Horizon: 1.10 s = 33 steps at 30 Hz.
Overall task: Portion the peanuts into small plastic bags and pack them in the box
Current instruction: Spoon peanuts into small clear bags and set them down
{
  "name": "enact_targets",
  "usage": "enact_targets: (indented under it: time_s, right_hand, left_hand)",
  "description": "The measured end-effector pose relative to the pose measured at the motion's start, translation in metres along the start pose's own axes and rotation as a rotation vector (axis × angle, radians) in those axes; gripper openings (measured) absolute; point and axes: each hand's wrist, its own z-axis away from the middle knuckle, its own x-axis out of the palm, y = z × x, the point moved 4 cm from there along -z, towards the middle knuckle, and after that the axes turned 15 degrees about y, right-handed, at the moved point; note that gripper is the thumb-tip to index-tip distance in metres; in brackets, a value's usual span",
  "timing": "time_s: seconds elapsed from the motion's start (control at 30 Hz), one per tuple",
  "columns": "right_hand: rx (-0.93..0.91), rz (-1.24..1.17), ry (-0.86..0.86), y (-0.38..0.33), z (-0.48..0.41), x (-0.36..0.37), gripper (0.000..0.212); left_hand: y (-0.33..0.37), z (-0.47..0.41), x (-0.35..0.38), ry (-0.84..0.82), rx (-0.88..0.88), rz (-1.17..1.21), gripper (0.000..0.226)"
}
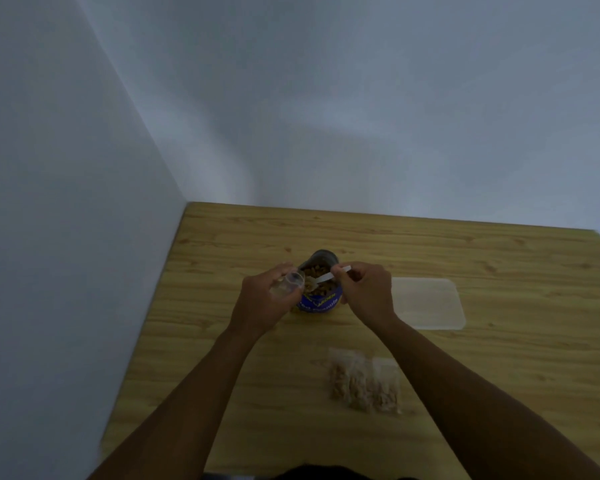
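Left hand (262, 299) is clamped on a small plastic bag (289, 284) w/ mouth open. Right hand (362, 292) pinches a white spoon (321, 278) over the peanut pouch (317, 289), mid-bench. Filled bags (364, 384) lie at 5 o'clock, box (426, 303) at 3. The bag's thin & floppy, prob slippery: grip near the rim.

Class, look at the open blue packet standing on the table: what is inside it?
The blue packet holds peanuts near its mouth, with the white spoon held by the right hand dipping in. How deep the peanuts go is hidden by the packet's wall.
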Motion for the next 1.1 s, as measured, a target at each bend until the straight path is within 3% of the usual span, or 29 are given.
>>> enact_targets:
  time_s: [0.23,0.47,0.63,1.1]
  right_hand:
    - [0.138,-0.001,0.012,0.004,-0.001,0.004,0.022]
    - [0.147,-0.035,-0.022,0.001,0.009,0.009,0.016]
    - [0.189,-0.055,0.019,-0.001,0.003,0.010,0.024]
    - [0.561,-0.302,0.045,0.025,0.002,-0.005,0.019]
  left_hand:
    - [-0.003,0.001,0.000,-0.007,-0.034,0.007,0.043]
    - [-0.005,0.001,-0.001,0.007,-0.089,0.017,0.040]
    - [-0.003,0.000,-0.003,0.009,-0.101,0.011,0.038]
    - [-0.002,-0.002,-0.010,0.004,-0.229,0.111,0.024]
